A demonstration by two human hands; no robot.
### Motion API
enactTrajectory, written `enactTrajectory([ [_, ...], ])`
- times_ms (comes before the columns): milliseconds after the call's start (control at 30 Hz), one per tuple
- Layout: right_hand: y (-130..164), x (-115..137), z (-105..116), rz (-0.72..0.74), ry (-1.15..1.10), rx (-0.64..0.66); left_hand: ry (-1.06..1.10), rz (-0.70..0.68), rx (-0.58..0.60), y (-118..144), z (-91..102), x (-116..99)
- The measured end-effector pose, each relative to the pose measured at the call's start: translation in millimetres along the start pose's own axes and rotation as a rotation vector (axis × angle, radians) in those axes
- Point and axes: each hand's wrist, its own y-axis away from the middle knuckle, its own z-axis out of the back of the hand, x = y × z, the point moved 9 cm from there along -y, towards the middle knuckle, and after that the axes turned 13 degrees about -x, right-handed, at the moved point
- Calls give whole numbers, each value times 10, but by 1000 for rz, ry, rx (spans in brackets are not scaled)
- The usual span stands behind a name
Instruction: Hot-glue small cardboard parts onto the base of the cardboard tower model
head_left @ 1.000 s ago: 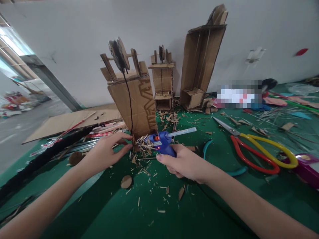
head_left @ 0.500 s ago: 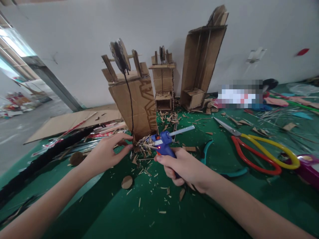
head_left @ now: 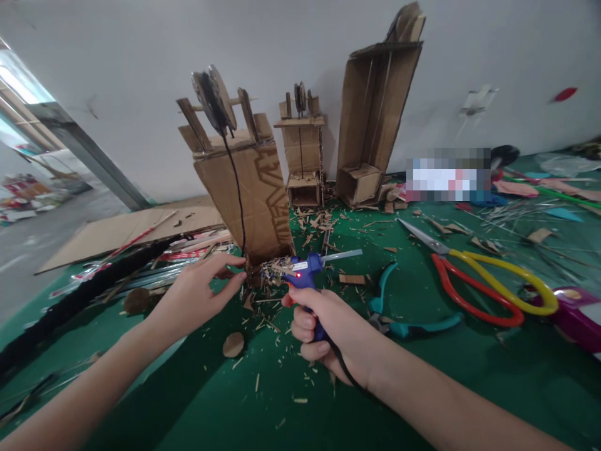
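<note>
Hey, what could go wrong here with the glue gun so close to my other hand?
The glue gun in the right hand has its red light on, so the tip is probably hot, and the left hand fingers rest near it: burn risk. Pushing at the base might tip the leaning cardboard tower.

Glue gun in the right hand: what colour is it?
Blue glue gun, with a red light on its side; head view.

A plain white wall (head_left: 141,56) runs across the far side. The floor is covered in green matting (head_left: 422,388), littered with cardboard scraps. At far left the space opens onto a grey concrete floor (head_left: 28,244) under bright daylight, perhaps from a window, beside a slanted metal frame (head_left: 89,153).
</note>
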Motion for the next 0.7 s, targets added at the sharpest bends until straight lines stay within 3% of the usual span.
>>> enactTrajectory([
  [700,19,-44,8,-49,-3,39,14,20,-23,15,2,-32],
])
